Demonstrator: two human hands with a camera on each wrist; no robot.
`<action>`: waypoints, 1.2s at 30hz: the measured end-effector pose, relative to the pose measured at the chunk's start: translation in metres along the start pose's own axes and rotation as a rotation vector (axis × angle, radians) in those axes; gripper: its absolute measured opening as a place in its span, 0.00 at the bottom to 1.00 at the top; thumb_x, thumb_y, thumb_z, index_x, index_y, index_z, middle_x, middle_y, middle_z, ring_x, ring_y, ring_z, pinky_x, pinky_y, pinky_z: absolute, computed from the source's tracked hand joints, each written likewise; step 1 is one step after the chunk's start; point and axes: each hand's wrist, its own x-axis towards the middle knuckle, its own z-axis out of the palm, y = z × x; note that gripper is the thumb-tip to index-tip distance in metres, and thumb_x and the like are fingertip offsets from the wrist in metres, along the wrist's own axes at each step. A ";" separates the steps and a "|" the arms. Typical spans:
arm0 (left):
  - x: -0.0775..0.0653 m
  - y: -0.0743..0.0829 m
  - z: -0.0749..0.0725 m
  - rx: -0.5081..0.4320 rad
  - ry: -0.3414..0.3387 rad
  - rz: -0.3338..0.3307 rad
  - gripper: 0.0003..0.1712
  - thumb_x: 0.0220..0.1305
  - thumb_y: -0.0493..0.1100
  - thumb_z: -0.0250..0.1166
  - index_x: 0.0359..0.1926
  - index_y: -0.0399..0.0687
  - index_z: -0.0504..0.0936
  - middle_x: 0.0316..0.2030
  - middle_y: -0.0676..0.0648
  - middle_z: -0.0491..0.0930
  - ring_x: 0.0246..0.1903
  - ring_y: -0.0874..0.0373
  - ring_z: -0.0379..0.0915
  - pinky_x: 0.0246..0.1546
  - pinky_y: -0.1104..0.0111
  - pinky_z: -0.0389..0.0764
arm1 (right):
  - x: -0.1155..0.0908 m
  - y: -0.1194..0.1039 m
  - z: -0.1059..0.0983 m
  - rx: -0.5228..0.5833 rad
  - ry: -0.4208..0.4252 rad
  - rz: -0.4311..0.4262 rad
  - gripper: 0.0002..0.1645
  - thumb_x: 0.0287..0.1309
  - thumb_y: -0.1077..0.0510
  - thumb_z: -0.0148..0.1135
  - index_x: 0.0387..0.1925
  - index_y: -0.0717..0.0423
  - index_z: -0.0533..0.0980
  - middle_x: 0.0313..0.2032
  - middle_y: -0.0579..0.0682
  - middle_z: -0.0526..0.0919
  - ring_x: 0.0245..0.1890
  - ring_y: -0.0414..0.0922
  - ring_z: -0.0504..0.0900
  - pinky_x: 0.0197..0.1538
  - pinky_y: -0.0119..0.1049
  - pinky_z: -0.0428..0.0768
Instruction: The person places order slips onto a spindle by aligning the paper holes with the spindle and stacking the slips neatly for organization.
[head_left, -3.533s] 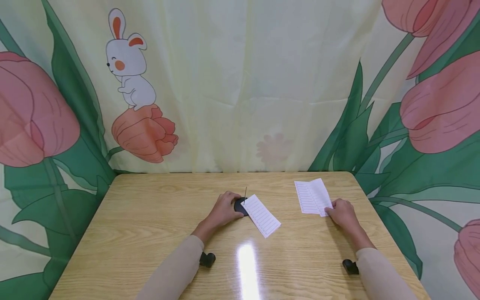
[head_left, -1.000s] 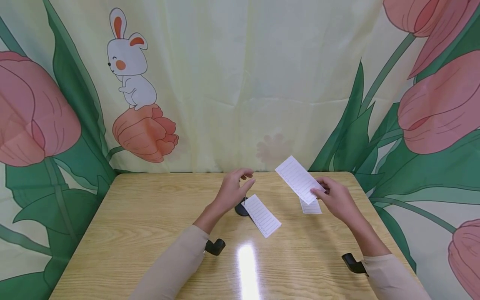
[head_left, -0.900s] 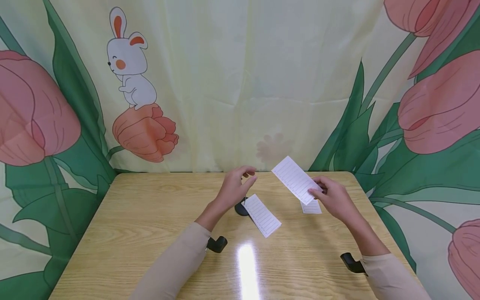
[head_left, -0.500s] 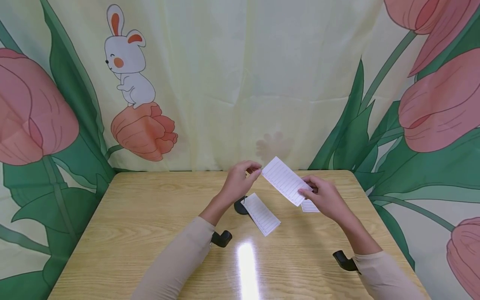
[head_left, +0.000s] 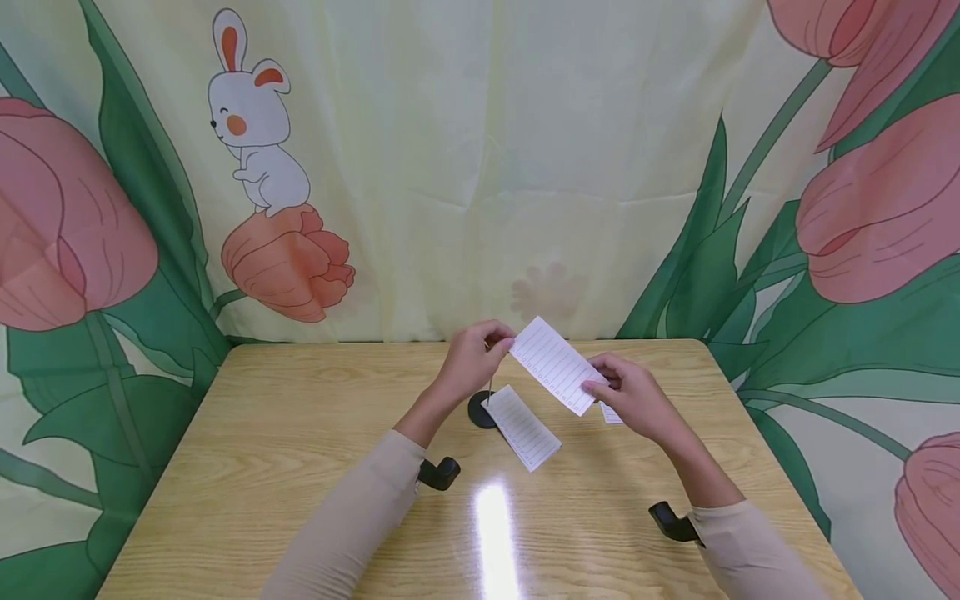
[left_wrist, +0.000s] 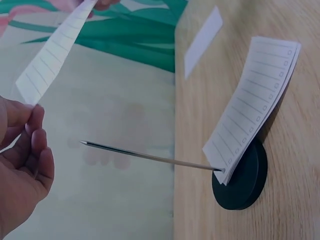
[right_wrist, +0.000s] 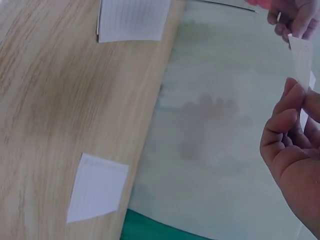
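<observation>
A white lined paper slip (head_left: 558, 367) hangs in the air between both hands. My left hand (head_left: 472, 362) pinches its left corner, as the left wrist view also shows. The opposite end is held between thumb and fingers of my right hand (head_left: 630, 393). Below the left hand stands a receipt spike with a round black base (left_wrist: 245, 185) and a thin upright metal rod (left_wrist: 145, 155). Several slips (left_wrist: 255, 100) are pierced on that rod and lie slanting over the base onto the table. The raised slip is above the rod's tip and apart from it.
Another paper slip (right_wrist: 97, 187) lies on the wooden table (head_left: 300, 433) at the right, partly hidden by the right hand in the head view. A curtain (head_left: 420, 208) printed with a rabbit and tulips hangs behind the table's far edge.
The right hand has lifted a slip off the table and carried it left. The left hand has left the spike's base, risen, and taken the slip's corner.
</observation>
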 end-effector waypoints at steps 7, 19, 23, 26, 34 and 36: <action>0.000 -0.003 -0.004 0.002 -0.038 -0.041 0.06 0.72 0.35 0.64 0.44 0.39 0.87 0.35 0.46 0.85 0.32 0.57 0.75 0.33 0.71 0.77 | 0.003 0.003 0.007 0.032 -0.017 0.038 0.17 0.68 0.65 0.64 0.56 0.67 0.78 0.47 0.62 0.87 0.40 0.47 0.87 0.40 0.27 0.82; -0.003 -0.013 -0.007 0.047 -0.074 -0.062 0.06 0.71 0.33 0.63 0.42 0.36 0.87 0.32 0.43 0.84 0.29 0.58 0.72 0.30 0.72 0.74 | 0.007 0.007 0.023 0.052 -0.034 0.057 0.15 0.70 0.64 0.63 0.56 0.66 0.78 0.46 0.60 0.87 0.39 0.46 0.85 0.39 0.29 0.81; -0.005 -0.017 -0.007 0.065 -0.082 -0.063 0.06 0.71 0.33 0.63 0.41 0.36 0.86 0.31 0.45 0.83 0.29 0.58 0.72 0.30 0.71 0.74 | 0.007 0.007 0.026 0.059 -0.034 0.062 0.15 0.71 0.64 0.62 0.56 0.67 0.78 0.46 0.60 0.87 0.39 0.46 0.85 0.39 0.29 0.81; -0.007 -0.019 -0.008 0.072 -0.085 -0.066 0.06 0.71 0.33 0.63 0.40 0.37 0.86 0.30 0.46 0.82 0.29 0.58 0.72 0.31 0.71 0.74 | 0.008 0.008 0.028 0.060 -0.031 0.068 0.15 0.70 0.64 0.62 0.55 0.66 0.77 0.45 0.60 0.86 0.39 0.46 0.85 0.39 0.30 0.81; -0.011 -0.024 -0.008 0.066 -0.099 -0.085 0.06 0.72 0.33 0.62 0.40 0.37 0.85 0.33 0.39 0.84 0.29 0.56 0.72 0.30 0.71 0.74 | 0.008 0.008 0.032 0.059 -0.030 0.068 0.13 0.69 0.65 0.64 0.53 0.65 0.78 0.42 0.58 0.87 0.36 0.45 0.84 0.38 0.31 0.81; -0.012 -0.025 -0.008 0.065 -0.104 -0.093 0.06 0.72 0.33 0.61 0.41 0.37 0.85 0.34 0.38 0.84 0.29 0.56 0.72 0.30 0.71 0.73 | 0.008 0.008 0.033 0.055 -0.030 0.067 0.13 0.69 0.65 0.64 0.53 0.65 0.78 0.41 0.58 0.87 0.36 0.45 0.84 0.38 0.32 0.82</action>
